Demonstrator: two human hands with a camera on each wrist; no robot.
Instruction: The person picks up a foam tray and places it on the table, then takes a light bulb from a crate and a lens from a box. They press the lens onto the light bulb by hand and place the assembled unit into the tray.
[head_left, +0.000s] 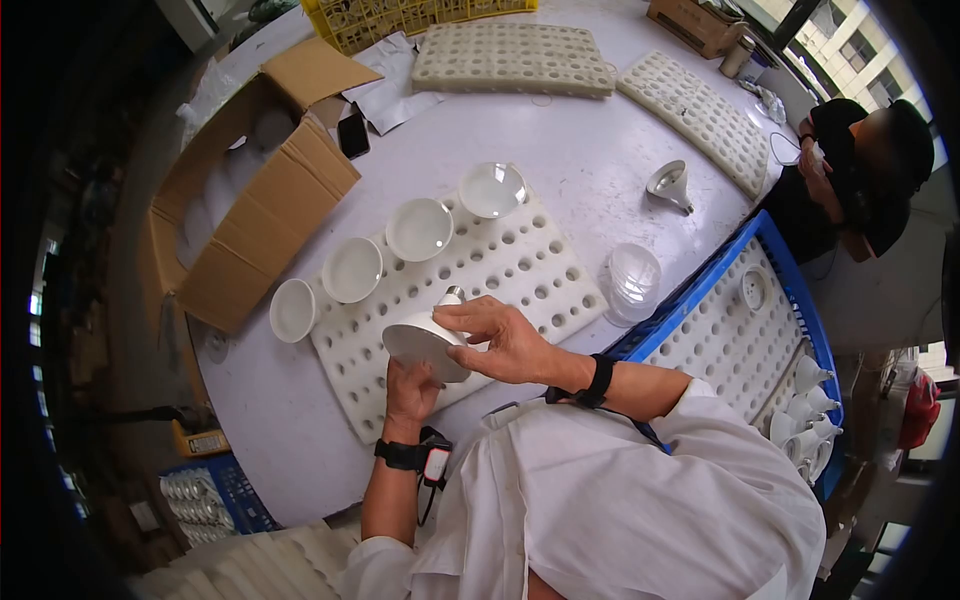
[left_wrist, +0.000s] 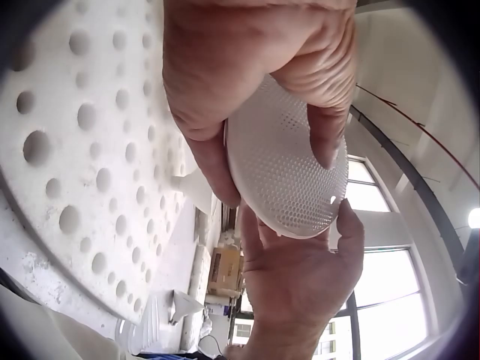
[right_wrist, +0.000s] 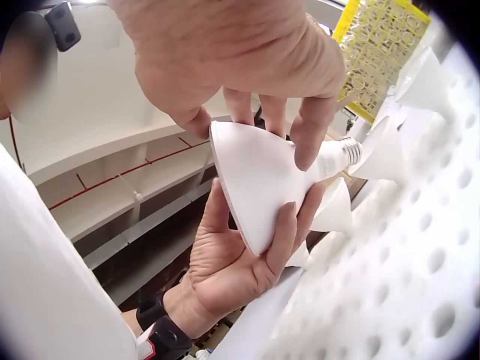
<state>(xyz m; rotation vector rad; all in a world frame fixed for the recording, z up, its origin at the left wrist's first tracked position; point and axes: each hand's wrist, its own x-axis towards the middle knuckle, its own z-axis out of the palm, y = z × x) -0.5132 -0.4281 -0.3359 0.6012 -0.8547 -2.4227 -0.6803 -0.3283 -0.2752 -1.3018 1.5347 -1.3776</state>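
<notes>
Both hands hold a white, cone-shaped light bulb [head_left: 422, 347] over the foam board. Its face, a lens with a dimpled texture [left_wrist: 289, 165] in the left wrist view, is turned toward my body; the metal screw base [right_wrist: 351, 151] points away. My left hand [head_left: 410, 392] grips the wide rim from below, thumb across the lens. From the other side my right hand [head_left: 505, 340] pinches the rim and cone with its thumb and fingers. Several similar bulbs [head_left: 420, 230] stand face up in a row along the far side of the white holed foam board [head_left: 530, 275].
An open cardboard box [head_left: 255, 225] stands at the left, beside a phone [head_left: 353, 135]. To the right are stacked clear covers [head_left: 634, 280], a lone lamp housing [head_left: 670, 183] and a blue crate [head_left: 775, 240]. More foam boards [head_left: 515, 60] lie behind; another person [head_left: 860, 170] sits at far right.
</notes>
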